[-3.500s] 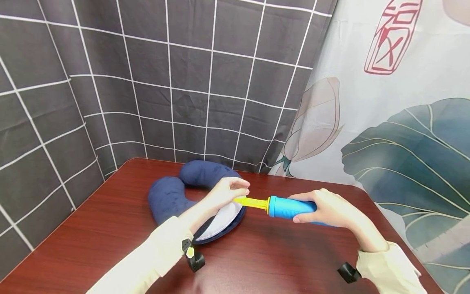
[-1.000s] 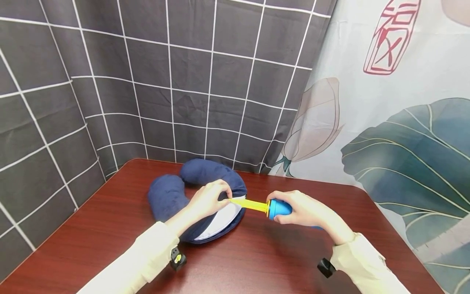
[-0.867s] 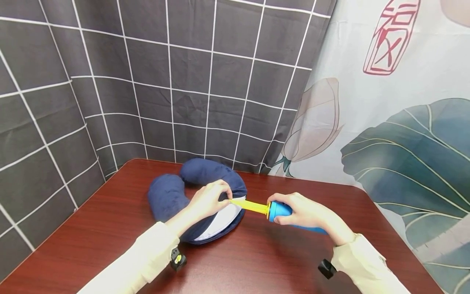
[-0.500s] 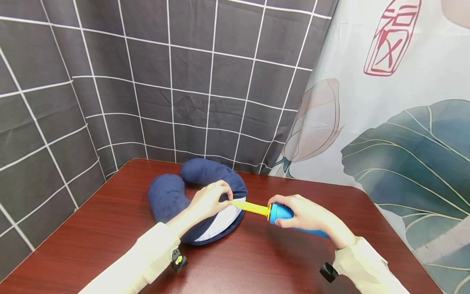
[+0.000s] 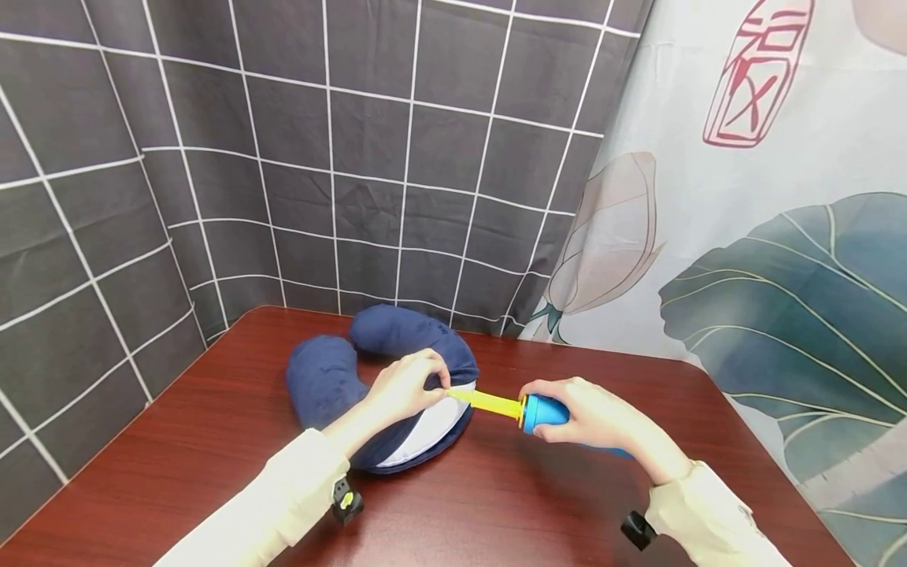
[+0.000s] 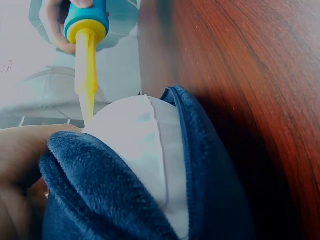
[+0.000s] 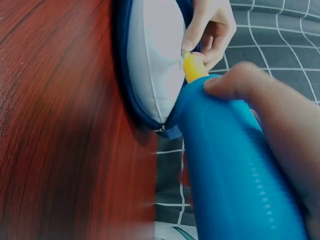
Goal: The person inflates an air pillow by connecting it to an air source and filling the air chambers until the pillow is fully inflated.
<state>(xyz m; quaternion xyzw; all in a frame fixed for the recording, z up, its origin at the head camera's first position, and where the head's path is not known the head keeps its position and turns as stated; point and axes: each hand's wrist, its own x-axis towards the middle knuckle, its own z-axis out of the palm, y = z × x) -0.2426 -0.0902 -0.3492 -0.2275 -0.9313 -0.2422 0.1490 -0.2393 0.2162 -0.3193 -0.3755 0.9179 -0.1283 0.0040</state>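
Observation:
A navy U-shaped neck pillow [image 5: 322, 374] lies on the table, its zipped cover open over a white inner [image 6: 135, 132]. My left hand [image 5: 407, 386] pinches the small valve of that inner, mostly hidden by the fingers, where the tip of a yellow nozzle [image 5: 492, 402] meets it. The nozzle belongs to a blue hand air pump [image 7: 225, 150]. Around the pump's front end my right hand [image 5: 591, 413] is gripping, thumb along its near side. The pump slants down toward the right, its rear partly hidden behind the right hand and wrist.
The reddish-brown wooden table [image 5: 489, 504] reaches a dark grey curtain [image 5: 368, 126] with white grid lines at the back. A pale curtain with leaf prints [image 5: 801, 315] hangs on the right. Dark wrist cameras sit at both sleeves.
Since the oldest frame, my left fingers have moved left and closed to a pinch at the nozzle tip. My right hand has slid left to the pump's front. The last second shows only slight downward drift.

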